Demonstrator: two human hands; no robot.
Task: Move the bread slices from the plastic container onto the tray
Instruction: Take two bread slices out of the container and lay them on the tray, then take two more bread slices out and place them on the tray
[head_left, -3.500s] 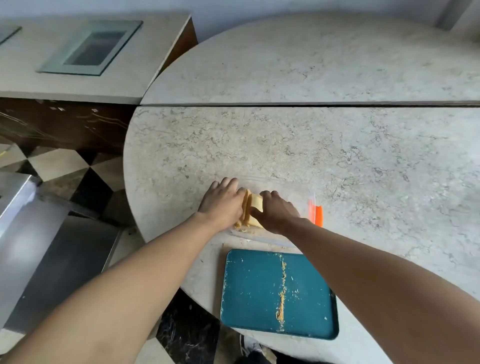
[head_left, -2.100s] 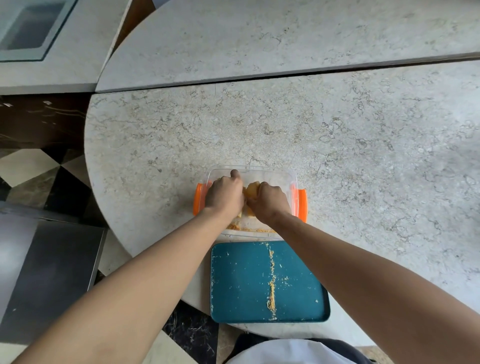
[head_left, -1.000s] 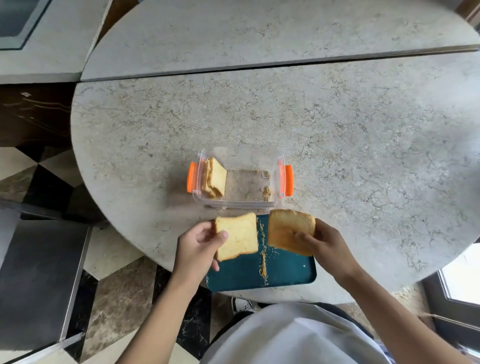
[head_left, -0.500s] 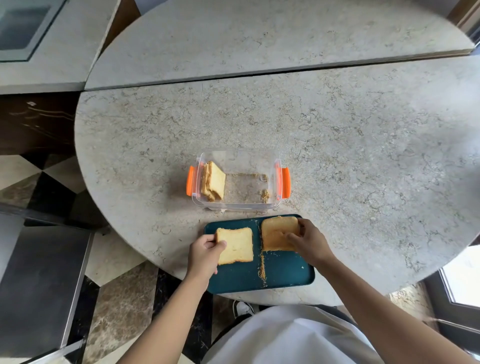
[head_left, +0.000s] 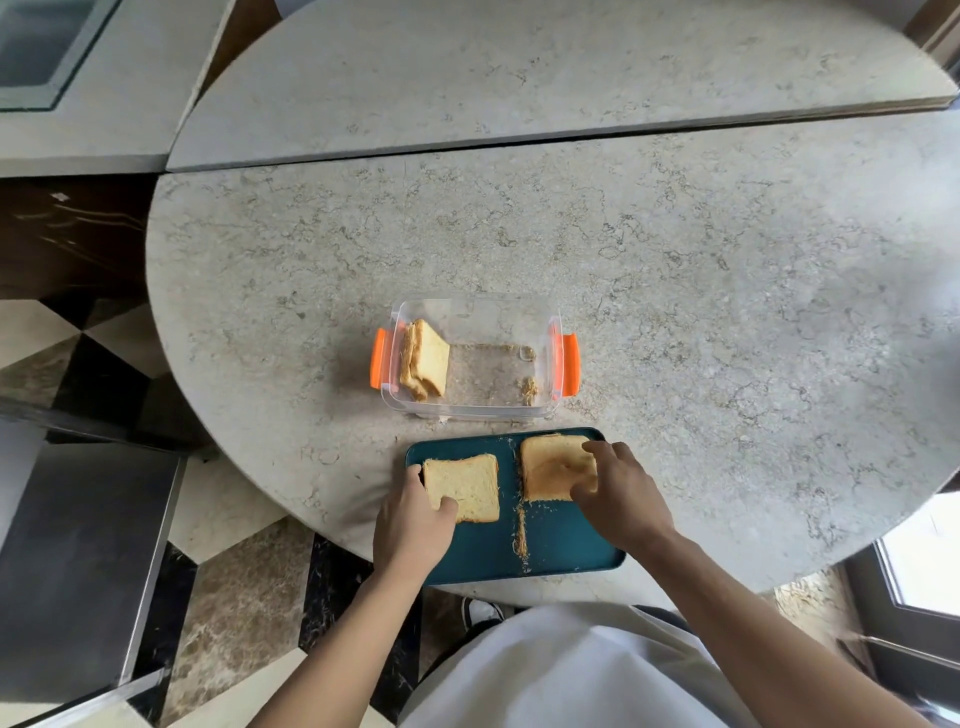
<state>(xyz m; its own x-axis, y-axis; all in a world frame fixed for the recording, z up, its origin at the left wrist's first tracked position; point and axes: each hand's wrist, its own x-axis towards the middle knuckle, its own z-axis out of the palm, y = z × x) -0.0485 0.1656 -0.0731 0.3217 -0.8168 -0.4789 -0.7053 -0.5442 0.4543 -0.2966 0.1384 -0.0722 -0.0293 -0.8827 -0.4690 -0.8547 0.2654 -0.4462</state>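
At lower centre, one bread slice (head_left: 462, 493) is pinched by the left hand (head_left: 413, 525) and another slice (head_left: 553, 467) by the right hand (head_left: 618, 499), each grip closed, both on the tray (head_left: 566, 551).

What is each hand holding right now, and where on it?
Left hand: pale slice, near-left corner. Right hand: toasted slice, right edge. Both lie on the tray.

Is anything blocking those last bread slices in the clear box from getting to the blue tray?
Nothing visible does. The remaining slices lean against the left wall of the lidless container, and the tray lies just in front with bare space in its near half.
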